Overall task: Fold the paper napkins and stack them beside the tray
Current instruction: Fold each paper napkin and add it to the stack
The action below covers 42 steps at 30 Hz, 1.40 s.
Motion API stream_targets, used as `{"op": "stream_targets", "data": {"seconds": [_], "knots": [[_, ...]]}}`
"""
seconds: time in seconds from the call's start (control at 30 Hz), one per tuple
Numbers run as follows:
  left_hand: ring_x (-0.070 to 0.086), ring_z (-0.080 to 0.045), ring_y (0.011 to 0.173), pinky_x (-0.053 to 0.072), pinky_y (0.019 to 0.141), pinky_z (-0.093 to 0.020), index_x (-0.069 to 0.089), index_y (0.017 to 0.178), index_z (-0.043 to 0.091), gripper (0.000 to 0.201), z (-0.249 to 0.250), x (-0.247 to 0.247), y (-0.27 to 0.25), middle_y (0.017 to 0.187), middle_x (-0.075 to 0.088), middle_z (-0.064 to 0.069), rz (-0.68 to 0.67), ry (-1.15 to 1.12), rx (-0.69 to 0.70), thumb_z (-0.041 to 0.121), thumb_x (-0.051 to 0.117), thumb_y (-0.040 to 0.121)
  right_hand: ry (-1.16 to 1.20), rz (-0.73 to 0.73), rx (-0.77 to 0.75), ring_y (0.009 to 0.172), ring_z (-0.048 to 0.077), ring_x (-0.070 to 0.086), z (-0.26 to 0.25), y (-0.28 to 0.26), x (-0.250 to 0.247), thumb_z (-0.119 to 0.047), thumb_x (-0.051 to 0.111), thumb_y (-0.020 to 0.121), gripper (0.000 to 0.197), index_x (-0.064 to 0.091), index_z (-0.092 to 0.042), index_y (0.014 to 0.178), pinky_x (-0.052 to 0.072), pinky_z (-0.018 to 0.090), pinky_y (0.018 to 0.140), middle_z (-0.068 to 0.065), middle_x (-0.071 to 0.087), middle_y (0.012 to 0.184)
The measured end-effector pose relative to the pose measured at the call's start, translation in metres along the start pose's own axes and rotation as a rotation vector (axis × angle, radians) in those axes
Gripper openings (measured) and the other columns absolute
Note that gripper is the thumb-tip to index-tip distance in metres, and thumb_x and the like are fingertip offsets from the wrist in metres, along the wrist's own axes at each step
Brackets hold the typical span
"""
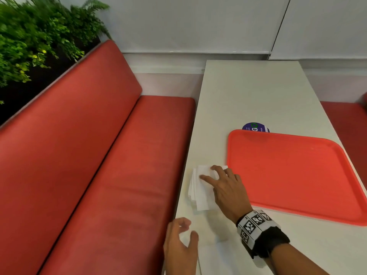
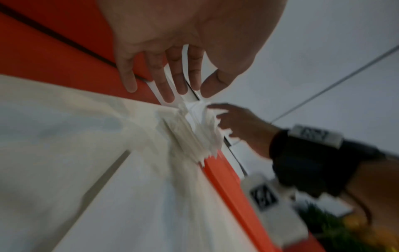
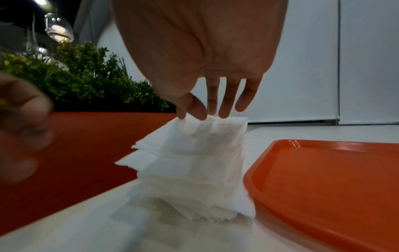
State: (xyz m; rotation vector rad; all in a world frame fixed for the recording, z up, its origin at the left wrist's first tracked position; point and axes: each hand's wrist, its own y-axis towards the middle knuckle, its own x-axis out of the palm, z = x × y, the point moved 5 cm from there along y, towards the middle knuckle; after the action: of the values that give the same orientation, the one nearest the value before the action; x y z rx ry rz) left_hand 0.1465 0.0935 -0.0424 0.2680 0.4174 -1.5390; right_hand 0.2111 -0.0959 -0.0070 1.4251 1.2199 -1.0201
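A stack of folded white napkins [image 1: 200, 189] stands on the white table [image 1: 248, 96], just left of the red tray [image 1: 288, 175]. My right hand [image 1: 210, 173] rests on top of the stack with straight fingers. The right wrist view shows its fingertips [image 3: 224, 114] touching the top napkin of the stack [image 3: 194, 167] beside the tray [image 3: 323, 179]. My left hand [image 1: 188, 229] hovers near the table's front left edge, loosely curled and holding nothing. In the left wrist view its fingers [image 2: 168, 85] hang above the stack [image 2: 194, 133]. A faint flat white sheet may lie before the stack.
A red padded bench [image 1: 99, 155] runs along the table's left side, with green plants [image 1: 29, 36] behind its backrest. A round purple sticker [image 1: 255, 128] shows at the tray's far edge. Another red seat [image 1: 349, 126] lies to the right. White wall panels close the far end.
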Motion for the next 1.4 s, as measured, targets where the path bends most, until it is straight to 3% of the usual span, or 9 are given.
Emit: {"op": "stream_targets", "data": {"seconds": [0.23, 0.33, 0.43, 0.53, 0.63, 0.8, 0.97, 1.2, 1.4], "knots": [[0.053, -0.007, 0.08, 0.045, 0.051, -0.021, 0.055, 0.101, 0.04, 0.065, -0.026, 0.049, -0.04, 0.096, 0.056, 0.017, -0.466, 0.689, 0.121, 0.066, 0.055, 0.041, 0.354, 0.264, 0.235, 0.093, 0.026, 0.055, 0.052, -0.076, -0.04, -0.005, 0.055, 0.078, 0.049, 0.065, -0.027, 0.12, 0.046, 0.038, 0.076, 0.004, 0.056, 0.11], [0.057, -0.017, 0.111, 0.047, 0.088, -0.039, 0.051, 0.128, 0.034, 0.063, -0.01, 0.051, -0.043, 0.12, 0.057, 0.009, -0.518, 0.865, 0.073, 0.058, 0.064, 0.072, 0.417, 0.276, 0.363, 0.08, 0.027, 0.058, 0.088, -0.168, -0.04, -0.026, 0.047, 0.078, 0.04, 0.06, -0.04, 0.112, 0.051, 0.041, 0.071, -0.002, 0.054, 0.101], [0.045, -0.015, 0.129, 0.031, 0.101, -0.03, 0.039, 0.137, 0.035, 0.049, 0.005, 0.048, -0.046, 0.133, 0.054, 0.01, -0.416, 0.774, 0.204, 0.042, 0.056, 0.091, 0.383, 0.148, 0.459, 0.058, 0.025, 0.058, 0.118, -0.241, -0.033, -0.033, 0.046, 0.069, 0.037, 0.055, -0.045, 0.103, 0.054, 0.035, 0.055, -0.011, 0.045, 0.094], [0.055, -0.008, 0.113, 0.04, 0.093, -0.027, 0.055, 0.101, 0.043, 0.017, 0.023, 0.045, -0.05, 0.11, 0.065, 0.016, -0.48, 0.673, 0.107, 0.037, 0.06, 0.086, 0.392, 0.167, 0.354, 0.051, 0.018, 0.056, 0.125, -0.272, -0.04, -0.043, 0.048, 0.082, 0.025, 0.053, -0.048, 0.106, 0.054, 0.027, 0.057, -0.015, 0.043, 0.092], [0.064, 0.002, 0.079, 0.053, 0.076, -0.023, 0.064, 0.073, 0.042, 0.018, 0.043, 0.035, -0.057, 0.078, 0.071, 0.022, -0.471, 0.462, 0.068, 0.028, 0.073, 0.078, 0.52, 0.094, 0.302, 0.077, 0.003, 0.062, 0.113, -0.27, -0.051, -0.062, 0.056, 0.08, 0.042, 0.046, -0.061, 0.122, 0.045, 0.004, 0.069, -0.025, 0.052, 0.105], [0.075, -0.008, 0.09, 0.06, 0.081, -0.032, 0.078, 0.1, 0.023, 0.018, 0.096, 0.025, -0.084, 0.095, 0.08, 0.01, -0.627, 0.097, -0.018, 0.034, 0.079, 0.086, 0.91, -0.212, 0.23, 0.108, -0.008, 0.059, 0.071, -0.244, -0.069, -0.066, 0.077, 0.066, 0.064, 0.055, -0.054, 0.125, 0.042, 0.009, 0.093, -0.029, 0.064, 0.115], [0.076, -0.023, 0.098, 0.061, 0.088, -0.048, 0.074, 0.111, 0.014, 0.028, 0.082, 0.034, -0.098, 0.106, 0.079, -0.006, -0.53, -0.026, -0.274, 0.03, 0.077, 0.088, 1.151, -0.109, 0.423, 0.054, 0.006, 0.051, 0.063, -0.235, -0.059, -0.036, 0.087, 0.074, 0.021, 0.071, -0.025, 0.082, 0.041, 0.017, 0.055, -0.014, 0.064, 0.065], [0.067, -0.017, 0.083, 0.055, 0.079, -0.034, 0.066, 0.103, 0.027, 0.021, 0.053, 0.051, -0.098, 0.082, 0.07, 0.005, -0.248, 0.283, -0.086, 0.032, 0.077, 0.086, 1.214, -0.089, 0.544, 0.052, 0.006, 0.054, 0.074, -0.25, -0.029, -0.026, 0.081, 0.082, 0.019, 0.066, -0.014, 0.08, 0.045, 0.015, 0.056, -0.009, 0.066, 0.062], [0.052, -0.019, 0.067, 0.041, 0.07, -0.031, 0.056, 0.081, 0.029, 0.024, 0.058, 0.039, -0.098, 0.061, 0.053, 0.01, -0.151, 0.31, -0.031, 0.037, 0.078, 0.085, 1.254, -0.083, 0.649, 0.054, 0.012, 0.059, 0.092, -0.258, -0.011, -0.025, 0.073, 0.09, 0.025, 0.06, -0.006, 0.081, 0.057, 0.034, 0.067, -0.001, 0.062, 0.058]]}}
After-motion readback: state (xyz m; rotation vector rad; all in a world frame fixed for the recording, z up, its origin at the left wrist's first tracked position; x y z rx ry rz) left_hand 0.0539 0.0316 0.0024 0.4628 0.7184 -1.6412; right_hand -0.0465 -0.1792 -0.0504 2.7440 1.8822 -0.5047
